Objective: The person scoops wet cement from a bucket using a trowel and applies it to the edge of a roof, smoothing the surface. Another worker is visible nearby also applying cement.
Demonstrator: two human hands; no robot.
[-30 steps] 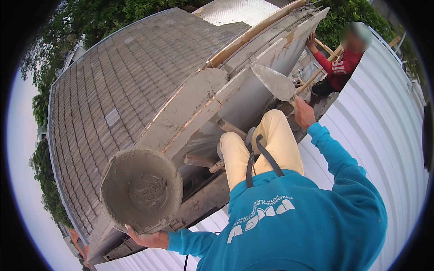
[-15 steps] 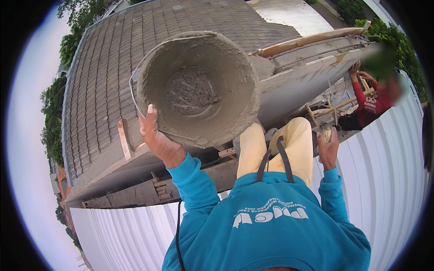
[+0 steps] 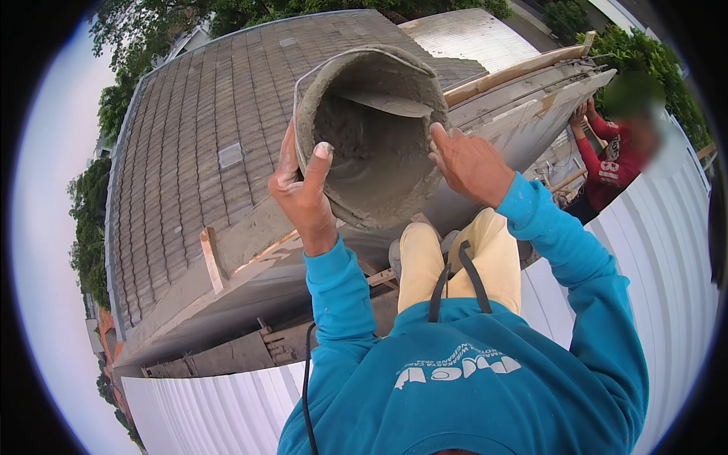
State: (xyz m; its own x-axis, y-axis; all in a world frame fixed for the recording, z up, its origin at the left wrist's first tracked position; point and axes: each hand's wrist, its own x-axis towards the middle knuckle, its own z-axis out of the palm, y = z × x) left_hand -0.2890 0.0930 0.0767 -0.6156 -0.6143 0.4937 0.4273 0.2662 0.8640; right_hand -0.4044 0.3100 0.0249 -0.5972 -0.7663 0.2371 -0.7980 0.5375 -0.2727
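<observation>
A mortar-caked bucket (image 3: 406, 178) is tilted with its mouth toward me, in front of my knees. My left hand (image 3: 305, 186) grips its left side, thumb over the rim and fingers around the outside. Wet grey mortar (image 3: 339, 130) coats the bottom and inner wall. My right hand (image 3: 466, 161) is closed at the right rim around a trowel, whose handle is mostly hidden by the fingers. The trowel's blade (image 3: 388, 103) reaches across the inside of the bucket near its upper wall.
A tiled roof (image 3: 189, 152) slopes away at the left, with a mortared edge and an upright wood piece (image 3: 212, 260). A concrete ledge (image 3: 523, 102) with boards runs right. Another person in a red top (image 3: 616, 163) works there. White corrugated sheeting (image 3: 607, 250) lies below.
My right hand has come up from beside my knee and put the trowel blade into the bucket. The bucket has tilted and shifted right, and my left hand has changed its grip along the rim.
</observation>
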